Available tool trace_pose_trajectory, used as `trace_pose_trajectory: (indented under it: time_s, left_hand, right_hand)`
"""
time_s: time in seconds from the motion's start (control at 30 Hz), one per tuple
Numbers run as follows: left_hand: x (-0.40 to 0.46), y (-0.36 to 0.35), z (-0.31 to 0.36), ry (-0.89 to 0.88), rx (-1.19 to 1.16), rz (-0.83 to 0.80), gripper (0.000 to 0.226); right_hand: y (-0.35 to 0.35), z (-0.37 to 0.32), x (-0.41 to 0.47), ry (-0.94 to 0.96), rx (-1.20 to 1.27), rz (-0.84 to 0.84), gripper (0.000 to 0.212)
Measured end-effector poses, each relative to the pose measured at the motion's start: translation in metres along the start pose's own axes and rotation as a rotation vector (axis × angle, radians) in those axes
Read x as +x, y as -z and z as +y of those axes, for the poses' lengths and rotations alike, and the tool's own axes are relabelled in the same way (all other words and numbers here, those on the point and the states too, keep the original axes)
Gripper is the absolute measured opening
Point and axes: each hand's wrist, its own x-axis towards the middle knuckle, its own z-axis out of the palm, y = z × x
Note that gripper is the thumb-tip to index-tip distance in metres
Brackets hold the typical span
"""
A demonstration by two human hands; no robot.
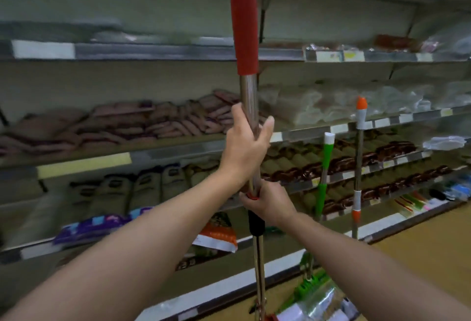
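Person stands facing the shelving [178, 51] in a shop aisle; picture somewhat smeared. A long metal pole [249, 96] is held upright, close in front of the shelf fronts. Its upper part wears a red sleeve [243, 19] that runs out past the top of the view. Left hand [246, 147] is the upper one, fingers and thumb wrapped round the bare metal below the sleeve. Right hand [270, 203] sits just under it, clenched round the pole at a red ring [252, 196], directly above a black collar [257, 222]. The two hands are near each other, not touching. Below the collar the pole goes on down beside the base of the shelving and leaves the view at the bottom edge; its foot is cut off. To the right, two more poles lean against the shelf edges: a green-handled one [324, 162] with a white tip, and a grey one with an orange cap [358, 155]. Both stand on the tan floor [420, 249]. Middle shelf, left part: pink packets [153, 121] piled flat. Same shelf, right part: clear bags [318, 104]. Lower shelves at right: rows of brown packets [344, 162]. Bottom shelf near its front edge: purple packs [102, 221] and an orange-and-white bag [216, 236].
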Motion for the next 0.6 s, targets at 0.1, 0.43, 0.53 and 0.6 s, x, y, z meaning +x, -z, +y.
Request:
trace_pose_trajectory:
  time_s: [0.1, 0.43, 0.53, 0.6]
  left_hand:
    - [-0.007, 0.056, 0.013, -0.057, -0.001, 0.252, 0.013]
    - [-0.035, 0.236, 0.042, -0.168, 0.386, 0.626, 0.024]
    - [-0.051, 0.283, 0.042, -0.156, 0.487, 0.669, 0.024]
    - [-0.063, 0.312, 0.041, -0.130, 0.544, 0.699, 0.024]
  right_hand:
    - [-0.021, -0.064, -0.008, 0.150, 0.037, -0.039, 0.029]
    - [-0.017, -0.253, 0.004, 0.468, 0.689, -0.862, 0.055]
    - [-0.012, -0.320, 0.020, 0.515, 1.100, -0.816, 0.053]
    - [-0.017, -0.372, 0.017, 0.617, 1.172, -0.703, 0.046]
